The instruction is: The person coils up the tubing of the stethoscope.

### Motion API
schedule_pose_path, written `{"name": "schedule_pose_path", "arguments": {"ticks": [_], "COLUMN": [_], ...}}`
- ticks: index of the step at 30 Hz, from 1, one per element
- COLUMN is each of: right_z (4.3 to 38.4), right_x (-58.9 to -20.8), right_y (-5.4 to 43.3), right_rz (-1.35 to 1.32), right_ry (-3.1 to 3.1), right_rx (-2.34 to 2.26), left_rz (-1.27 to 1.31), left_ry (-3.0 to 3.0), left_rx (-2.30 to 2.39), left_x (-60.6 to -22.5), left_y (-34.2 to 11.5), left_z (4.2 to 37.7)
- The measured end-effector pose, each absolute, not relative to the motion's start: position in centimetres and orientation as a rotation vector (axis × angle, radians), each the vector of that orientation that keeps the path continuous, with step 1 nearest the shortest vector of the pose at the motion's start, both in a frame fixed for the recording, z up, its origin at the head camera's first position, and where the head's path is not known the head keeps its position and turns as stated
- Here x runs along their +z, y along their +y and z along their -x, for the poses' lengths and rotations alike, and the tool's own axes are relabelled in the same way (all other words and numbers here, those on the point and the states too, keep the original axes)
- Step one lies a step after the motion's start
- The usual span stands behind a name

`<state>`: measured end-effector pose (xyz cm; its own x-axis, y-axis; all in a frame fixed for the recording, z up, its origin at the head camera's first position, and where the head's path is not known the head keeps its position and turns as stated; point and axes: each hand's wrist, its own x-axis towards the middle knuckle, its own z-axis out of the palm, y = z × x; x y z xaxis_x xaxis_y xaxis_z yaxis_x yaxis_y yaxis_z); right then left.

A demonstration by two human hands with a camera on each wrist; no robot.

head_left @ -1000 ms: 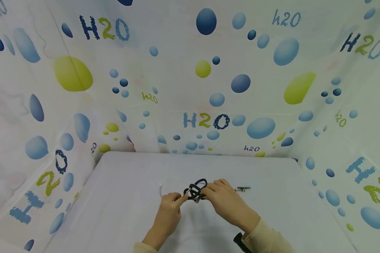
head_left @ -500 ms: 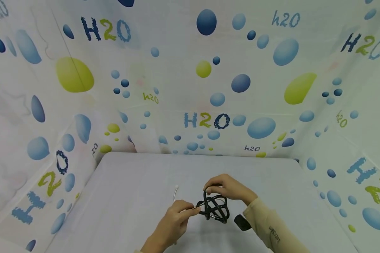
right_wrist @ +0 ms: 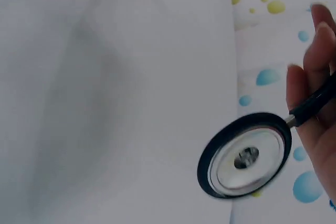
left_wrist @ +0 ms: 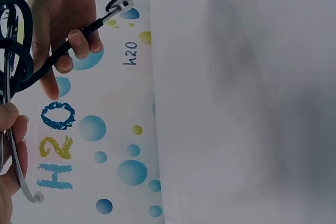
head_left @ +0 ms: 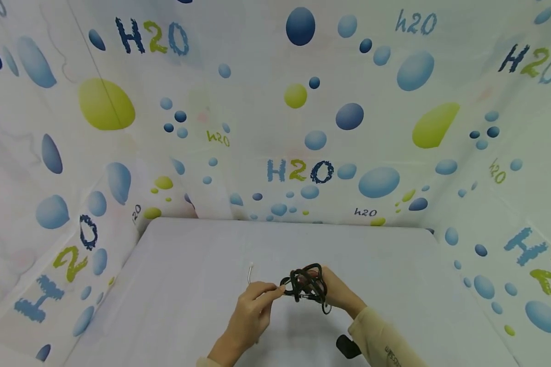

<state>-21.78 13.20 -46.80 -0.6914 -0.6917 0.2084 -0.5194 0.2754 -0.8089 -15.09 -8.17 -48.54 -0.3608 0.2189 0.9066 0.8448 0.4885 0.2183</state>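
Observation:
A black stethoscope with its tubing bundled in loops is held up over the table between both hands. My left hand pinches its metal ear tubes; one bent ear tube with a pale tip sticks out past the fingers. Behind the loops, my right hand is partly hidden in the head view. In the left wrist view, that hand's fingers curl over the tubing close to the chest piece. The round chest piece dangles free beside the right palm in the right wrist view.
A white-covered table lies beneath the hands. Behind it and at both sides hang white curtains printed with blue and green drops. A black device sits at the right wrist by the beige sleeve.
The looped tubing has come up from the lower right and been gathered. My right hand has moved from above the loops to behind them, while the left keeps pinching the ear tubes.

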Motion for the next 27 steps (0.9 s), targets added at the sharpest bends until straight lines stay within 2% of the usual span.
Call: {"name": "schedule_pose_path", "arguments": {"ticks": [5,11,19,27], "right_z": [20.3,18.9,16.2,15.0], "right_x": [-46.8,-47.3,-47.4,-46.5], "right_y": [12.3,12.3,11.7,10.8], "right_rz": [1.086,0.894,1.155,1.138], "right_ry": [2.470,2.426,2.815,3.065], "right_rx": [-1.300,-1.365,-1.239,-1.158], "left_rz": [0.814,0.696,0.660,0.621], "left_ry": [-1.845,-1.918,-1.941,-1.976], "left_rx": [-0.917,-0.850,-0.686,-0.624], "left_x": [-48.4,-48.5,-49.1,-49.7], "left_y": [-8.2,-8.8,-9.6,-9.5], "left_z": [15.7,15.9,16.5,16.6]}}
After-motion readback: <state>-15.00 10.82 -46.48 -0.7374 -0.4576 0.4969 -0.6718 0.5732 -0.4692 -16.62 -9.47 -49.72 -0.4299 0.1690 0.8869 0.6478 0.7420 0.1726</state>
